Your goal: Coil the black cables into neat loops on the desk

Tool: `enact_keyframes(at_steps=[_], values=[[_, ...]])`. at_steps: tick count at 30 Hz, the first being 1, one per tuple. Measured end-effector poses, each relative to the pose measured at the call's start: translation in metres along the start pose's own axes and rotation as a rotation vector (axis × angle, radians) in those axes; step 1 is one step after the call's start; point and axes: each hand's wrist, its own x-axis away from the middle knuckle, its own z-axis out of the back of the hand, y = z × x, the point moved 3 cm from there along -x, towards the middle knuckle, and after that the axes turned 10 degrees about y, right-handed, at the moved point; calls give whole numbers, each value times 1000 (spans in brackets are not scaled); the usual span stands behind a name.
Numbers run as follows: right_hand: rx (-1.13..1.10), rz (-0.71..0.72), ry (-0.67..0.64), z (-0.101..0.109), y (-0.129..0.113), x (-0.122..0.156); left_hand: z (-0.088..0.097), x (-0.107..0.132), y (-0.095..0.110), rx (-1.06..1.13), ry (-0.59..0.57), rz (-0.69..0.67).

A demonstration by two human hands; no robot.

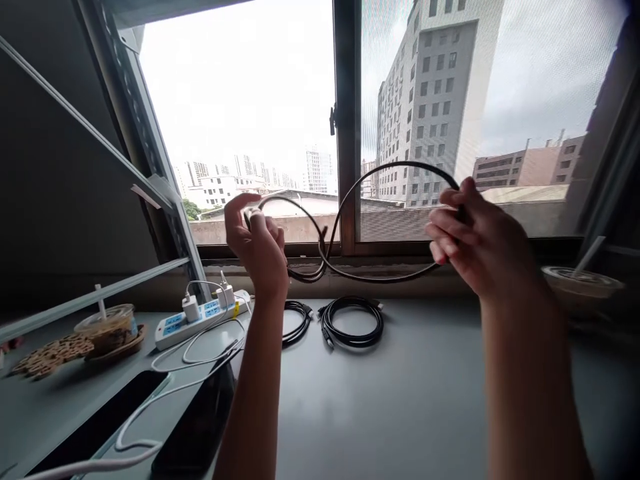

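A black cable [400,164] is stretched in loose loops between my two hands, raised above the table in front of the window. My left hand [257,243] pinches one end of the loops, its fingers curled. My right hand [467,233] grips the cable's other side, with the thumb and index finger at the top of a wide loop. A short free piece of the cable sticks up near the middle. Below on the table lie two coiled black cables, the right coil [353,323] in full view and the left coil [297,325] partly hidden by my left forearm.
A white power strip [205,313] with plugged chargers and white cords stands at the left. Two dark phone-like slabs, one a black slab [195,420], lie in front of it. Cups with straws stand on both sides, including the left cup [106,327]. A metal frame [170,180] rises at left.
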Motion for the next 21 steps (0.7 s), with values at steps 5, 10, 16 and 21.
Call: enact_keyframes(at_steps=[5,10,16,21], values=[[-85,-30,40,28,-21,5,-1,-1,10,-21,-56,-170],[108,83,101,47,-34,10,5,-7,-4,-19,82,-255],[221,155,181,65,-47,18,14,-15,-7,-108,7,-202],[35,126,101,58,-44,17,15,-18,3,-269,-153,-205]])
